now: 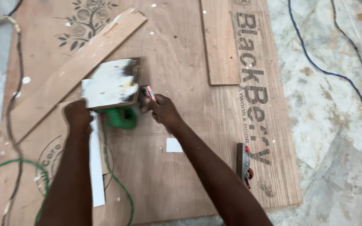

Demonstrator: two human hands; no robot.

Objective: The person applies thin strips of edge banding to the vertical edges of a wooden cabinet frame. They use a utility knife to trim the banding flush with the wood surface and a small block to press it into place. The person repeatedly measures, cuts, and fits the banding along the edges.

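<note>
A green power tool (123,118) lies on a large plywood sheet (181,175), its scuffed white and black base plate (113,83) tilted up toward me. My left hand (77,117) is closed at the plate's lower left corner, over a long white strip (97,175); what its fingers grip is hidden. My right hand (162,110) presses against the tool's right side. It pinches a small red and white object (150,93), which is blurred.
A long plank (68,73) lies diagonally under the tool, and a second plank (219,42) lies at the top. A small white square (174,145) and a hand plane (243,161) rest nearby. A green cord (118,184), grey cables (11,104) and a blue cable (336,75) trail around.
</note>
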